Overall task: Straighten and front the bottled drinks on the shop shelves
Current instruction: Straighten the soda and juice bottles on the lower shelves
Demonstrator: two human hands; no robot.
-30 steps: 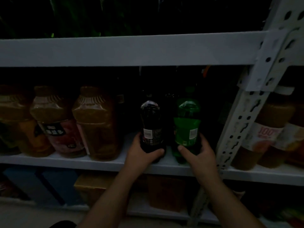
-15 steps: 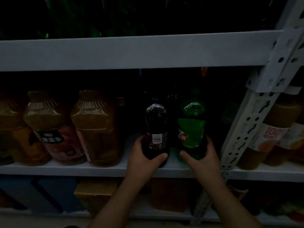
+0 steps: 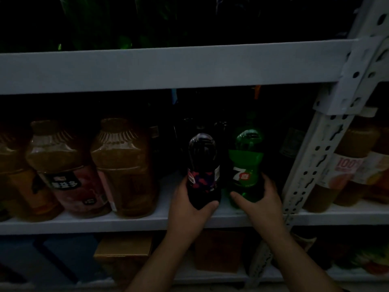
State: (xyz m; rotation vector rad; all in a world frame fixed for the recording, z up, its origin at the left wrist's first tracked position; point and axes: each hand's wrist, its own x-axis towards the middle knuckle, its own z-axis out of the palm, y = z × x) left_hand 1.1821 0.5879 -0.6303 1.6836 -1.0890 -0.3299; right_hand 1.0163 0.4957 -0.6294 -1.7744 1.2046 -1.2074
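Note:
A dark cola bottle [image 3: 202,165] with a purple and red label stands upright near the front of the middle shelf [image 3: 130,223]. My left hand [image 3: 189,209] grips its base. Beside it on the right stands a green bottle [image 3: 246,163] whose "7" logo faces me. My right hand [image 3: 260,202] is wrapped around its lower part. More dark bottles stand behind these two, dim and hard to make out.
Large amber juice jugs [image 3: 124,167] fill the shelf's left side. A perforated white upright [image 3: 315,157] stands just right of my right hand, with more juice bottles [image 3: 345,167] beyond it. Boxes [image 3: 124,251] sit on the lower shelf. The white upper shelf [image 3: 168,68] holds dark green bottles.
Both bottles have been turned in my hands: the barcode sides faced me earlier, now the cola's coloured label and the green bottle's "7" logo face forward. The view has shifted slightly.

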